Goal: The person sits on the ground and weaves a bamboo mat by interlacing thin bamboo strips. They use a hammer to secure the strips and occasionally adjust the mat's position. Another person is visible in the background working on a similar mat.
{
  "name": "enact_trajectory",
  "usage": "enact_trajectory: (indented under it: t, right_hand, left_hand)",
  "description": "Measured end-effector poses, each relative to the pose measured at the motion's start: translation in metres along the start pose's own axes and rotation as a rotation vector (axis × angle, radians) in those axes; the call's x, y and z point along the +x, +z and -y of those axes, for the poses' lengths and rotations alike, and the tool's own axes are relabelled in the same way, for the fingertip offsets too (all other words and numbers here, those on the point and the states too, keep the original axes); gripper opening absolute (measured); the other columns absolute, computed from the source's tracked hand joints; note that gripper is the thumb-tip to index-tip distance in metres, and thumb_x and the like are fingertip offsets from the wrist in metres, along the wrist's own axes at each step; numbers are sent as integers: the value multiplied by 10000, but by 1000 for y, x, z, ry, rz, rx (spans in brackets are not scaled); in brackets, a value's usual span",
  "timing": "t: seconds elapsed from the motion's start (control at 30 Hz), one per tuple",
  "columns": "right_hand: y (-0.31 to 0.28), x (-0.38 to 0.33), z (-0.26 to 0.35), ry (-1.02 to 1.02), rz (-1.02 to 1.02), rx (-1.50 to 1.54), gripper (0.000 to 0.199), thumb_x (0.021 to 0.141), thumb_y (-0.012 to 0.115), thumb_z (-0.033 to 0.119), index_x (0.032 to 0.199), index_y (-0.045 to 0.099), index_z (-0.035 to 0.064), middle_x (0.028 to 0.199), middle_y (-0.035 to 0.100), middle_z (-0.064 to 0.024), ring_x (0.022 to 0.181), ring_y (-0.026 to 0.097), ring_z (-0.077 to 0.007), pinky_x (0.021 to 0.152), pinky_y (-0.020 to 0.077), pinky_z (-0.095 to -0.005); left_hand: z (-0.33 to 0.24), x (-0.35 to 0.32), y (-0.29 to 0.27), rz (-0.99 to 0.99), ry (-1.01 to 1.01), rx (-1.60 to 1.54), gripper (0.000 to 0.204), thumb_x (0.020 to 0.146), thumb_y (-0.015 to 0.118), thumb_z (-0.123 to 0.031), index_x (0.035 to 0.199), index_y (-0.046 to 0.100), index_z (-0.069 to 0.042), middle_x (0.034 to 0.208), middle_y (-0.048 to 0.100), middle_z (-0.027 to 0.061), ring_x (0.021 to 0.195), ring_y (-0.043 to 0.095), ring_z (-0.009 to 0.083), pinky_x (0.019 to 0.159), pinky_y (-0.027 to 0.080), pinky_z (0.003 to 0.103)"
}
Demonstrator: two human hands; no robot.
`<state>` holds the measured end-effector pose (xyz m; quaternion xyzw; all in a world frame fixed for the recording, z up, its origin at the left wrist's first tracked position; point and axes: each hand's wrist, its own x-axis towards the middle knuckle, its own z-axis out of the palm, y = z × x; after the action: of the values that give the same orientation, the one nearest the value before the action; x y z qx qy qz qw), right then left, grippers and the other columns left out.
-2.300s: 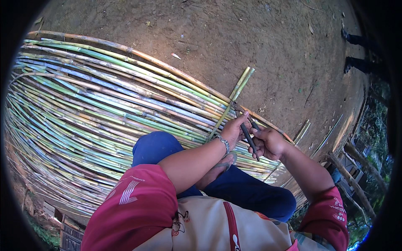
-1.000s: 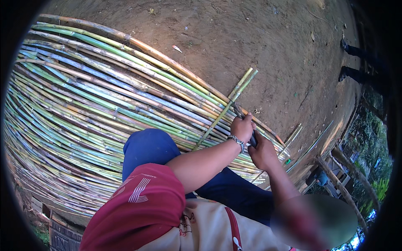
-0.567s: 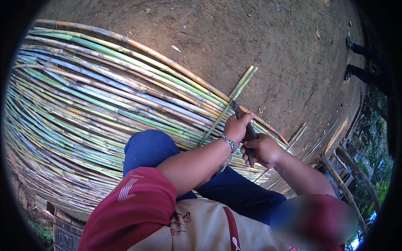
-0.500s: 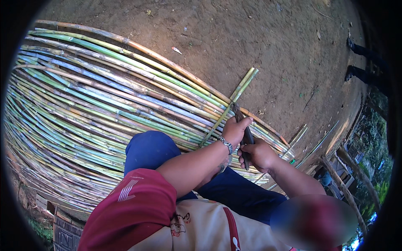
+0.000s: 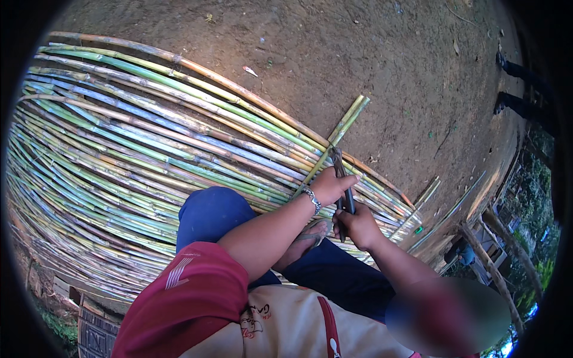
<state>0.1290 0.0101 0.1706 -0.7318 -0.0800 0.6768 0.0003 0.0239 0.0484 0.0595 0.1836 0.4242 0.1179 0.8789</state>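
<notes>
A wide mat of bamboo poles lies on the dirt. Above its right end, the left hand presses fingers together on a green bamboo strip; just right, the right hand clamps a dark knife.

packages: none are seen | signs: none | screens: none | labels: only printed marks are found on the person's clothing — a pale striped emblem on the red sleeve, dark print on the cream chest front — details too small to be told
</notes>
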Motion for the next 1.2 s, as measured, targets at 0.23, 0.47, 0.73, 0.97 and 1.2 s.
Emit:
enact_trajectory:
  t: [0.23,0.47,0.73,0.97,1.2]
  right_hand:
    - [-9,-2,1,54,161,338,226,989,535,134,1136,552,-36,812,625,-107,631,632,-211,541,518,-343]
    - [-29,-6,10,223,544,892,378,1039,470,298,1223,534,-25,889,654,-111,743,671,-240,642,583,-383]
    - [-44,-44,100,-240,-233,-1293,492,881,681,249,1229,536,-67,989,687,-195,954,696,-341,861,554,-422]
    - [-58,-21,118,-283,-456,-1751,485,862,550,103,1345,577,140,1037,682,-155,954,687,-337,811,563,-431]
    - [-95,11,140,-396,-293,-1743,486,837,599,87,1313,625,186,994,682,-131,914,685,-344,810,557,-441]
  left_hand:
    - [-21,9,-20,118,-199,315,807,841,524,-786,892,713,-3,792,719,143,766,718,287,736,565,375]
    - [14,21,7,237,-203,-1023,359,1026,502,-365,1138,570,-30,968,685,126,846,692,273,729,571,390]
    - [-7,36,50,-141,-95,-1159,223,1020,524,-272,904,534,-81,730,578,58,706,638,243,685,537,398]
    - [-32,65,77,-338,-58,-1404,203,1039,490,-226,908,511,-72,780,574,55,738,629,225,741,538,371]
    - [-48,83,78,-467,-80,-1485,196,1038,485,-185,909,505,-40,801,557,53,744,628,203,742,556,343]
